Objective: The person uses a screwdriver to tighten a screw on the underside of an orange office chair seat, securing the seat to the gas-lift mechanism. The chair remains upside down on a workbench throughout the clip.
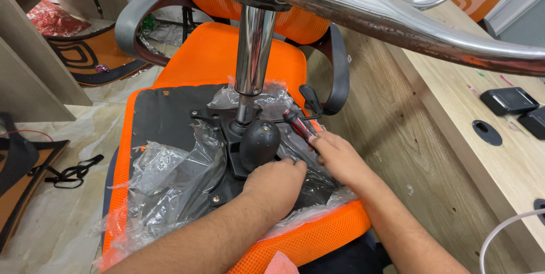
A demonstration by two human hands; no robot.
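Observation:
An orange mesh chair seat (170, 234) lies upside down, its black underside covered in torn clear plastic wrap (170, 172). A black metal mechanism plate (227, 186) with a round black knob (260, 142) is fixed at its middle, and a chrome gas cylinder (252, 53) rises from it. My left hand (276, 184) rests on the plate just below the knob. My right hand (335, 155) grips a screwdriver with a red and black handle (297, 123), angled toward the plate beside the knob.
The chrome chair base legs (397, 21) cross overhead. A second orange chair (216, 53) with grey armrests (133, 21) stands behind. A wooden desk (454, 126) with black caps (508, 100) runs along the right. Chair parts lie on the floor at left (74, 172).

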